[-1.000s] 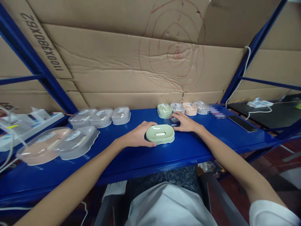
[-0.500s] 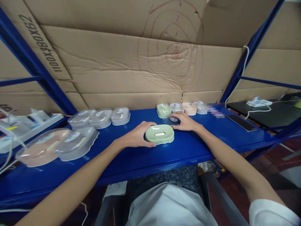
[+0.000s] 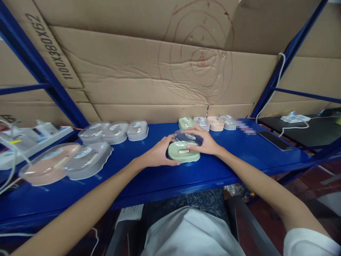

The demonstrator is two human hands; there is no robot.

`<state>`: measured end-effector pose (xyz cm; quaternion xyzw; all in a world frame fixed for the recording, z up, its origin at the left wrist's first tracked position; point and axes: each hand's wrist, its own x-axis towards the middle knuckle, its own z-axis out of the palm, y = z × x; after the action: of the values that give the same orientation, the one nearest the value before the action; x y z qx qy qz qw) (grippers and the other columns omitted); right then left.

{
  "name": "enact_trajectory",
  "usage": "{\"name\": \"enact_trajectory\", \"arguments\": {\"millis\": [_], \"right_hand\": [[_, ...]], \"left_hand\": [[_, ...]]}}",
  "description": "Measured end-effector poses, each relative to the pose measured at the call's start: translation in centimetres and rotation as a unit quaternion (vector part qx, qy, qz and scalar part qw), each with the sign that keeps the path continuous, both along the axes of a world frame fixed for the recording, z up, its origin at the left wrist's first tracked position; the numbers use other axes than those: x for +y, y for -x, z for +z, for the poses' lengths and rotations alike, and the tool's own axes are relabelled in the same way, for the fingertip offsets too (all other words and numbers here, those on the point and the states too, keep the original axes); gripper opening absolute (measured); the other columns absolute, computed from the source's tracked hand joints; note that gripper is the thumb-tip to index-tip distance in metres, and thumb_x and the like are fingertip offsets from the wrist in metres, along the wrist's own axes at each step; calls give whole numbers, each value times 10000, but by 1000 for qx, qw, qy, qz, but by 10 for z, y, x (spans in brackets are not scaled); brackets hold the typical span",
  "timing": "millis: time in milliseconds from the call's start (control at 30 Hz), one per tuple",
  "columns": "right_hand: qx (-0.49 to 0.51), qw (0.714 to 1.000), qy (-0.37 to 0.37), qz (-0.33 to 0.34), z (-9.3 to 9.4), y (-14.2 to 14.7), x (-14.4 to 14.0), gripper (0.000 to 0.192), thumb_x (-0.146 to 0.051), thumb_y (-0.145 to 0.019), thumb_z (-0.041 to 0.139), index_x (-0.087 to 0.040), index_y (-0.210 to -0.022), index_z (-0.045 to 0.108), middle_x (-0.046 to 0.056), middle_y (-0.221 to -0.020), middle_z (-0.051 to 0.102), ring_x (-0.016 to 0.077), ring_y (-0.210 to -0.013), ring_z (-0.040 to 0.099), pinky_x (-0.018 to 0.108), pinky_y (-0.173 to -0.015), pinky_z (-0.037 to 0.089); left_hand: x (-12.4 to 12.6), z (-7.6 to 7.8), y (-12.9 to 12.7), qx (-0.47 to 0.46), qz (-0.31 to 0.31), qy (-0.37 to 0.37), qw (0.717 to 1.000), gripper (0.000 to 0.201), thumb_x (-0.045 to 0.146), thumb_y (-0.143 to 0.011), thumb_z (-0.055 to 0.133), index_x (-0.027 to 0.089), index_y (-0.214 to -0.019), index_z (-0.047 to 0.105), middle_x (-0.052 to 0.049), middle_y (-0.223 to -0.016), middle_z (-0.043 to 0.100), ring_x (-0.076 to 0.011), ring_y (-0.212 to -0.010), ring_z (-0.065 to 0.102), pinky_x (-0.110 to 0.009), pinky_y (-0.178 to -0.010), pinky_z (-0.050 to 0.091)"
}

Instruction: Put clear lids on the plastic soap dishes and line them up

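While my left hand (image 3: 159,153) cups the left end of the green dish (image 3: 179,156) at centre frame, thumb and fingers parted around it, my right hand (image 3: 209,141) has the clear lid (image 3: 182,137) between spread thumb and fingers. Key relation, I judge: lid overlaps the dish's upper side in frame, both long axes roughly left-to-right. Dish lies lower left of the right grip, immediately right of the left, nearer hand. Lid-dish contact: cannot tell.
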<state>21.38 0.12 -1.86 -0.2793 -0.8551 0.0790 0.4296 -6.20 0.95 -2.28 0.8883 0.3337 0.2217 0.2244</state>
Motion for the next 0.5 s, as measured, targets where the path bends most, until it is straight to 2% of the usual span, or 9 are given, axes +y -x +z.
{"name": "enact_trajectory", "arguments": {"millis": [133,267,367,500], "right_hand": [[-7,1000,-29,4,0,7,-6,605,-506,-815,886,-303,-1354,702,91,-1312,715,303,-1245,668,538,-1108,535],[-6,999,-47,20,-4,11,-6,643,-518,-782,909,-277,-1339,698,106,-1293,722,308,-1233,672,533,-1096,539],[-12,999,-45,23,-9,12,-5,660,-535,-772,914,-293,-1347,700,110,-1329,702,314,-1244,668,538,-1101,537],[-27,999,-29,19,-12,12,-4,667,-561,-766,912,-324,-1355,706,102,-1359,689,321,-1263,659,549,-1125,522]], "left_hand": [[-2,-2,-3,-26,1,9,1000,1221,572,-680,928,253,-1661,274,-174,-1542,539,-415,-1420,513,-589,-1189,399],[-2,-4,-4,-32,12,14,999,1228,568,-679,933,228,-1655,269,-187,-1552,550,-413,-1461,491,-585,-1223,360],[-1,-6,-4,-38,18,23,999,1249,583,-671,933,214,-1655,257,-210,-1591,516,-423,-1484,480,-591,-1229,350],[0,-5,-4,-45,2,37,998,1250,576,-675,937,233,-1656,242,-205,-1579,547,-416,-1495,486,-605,-1239,330]]}}
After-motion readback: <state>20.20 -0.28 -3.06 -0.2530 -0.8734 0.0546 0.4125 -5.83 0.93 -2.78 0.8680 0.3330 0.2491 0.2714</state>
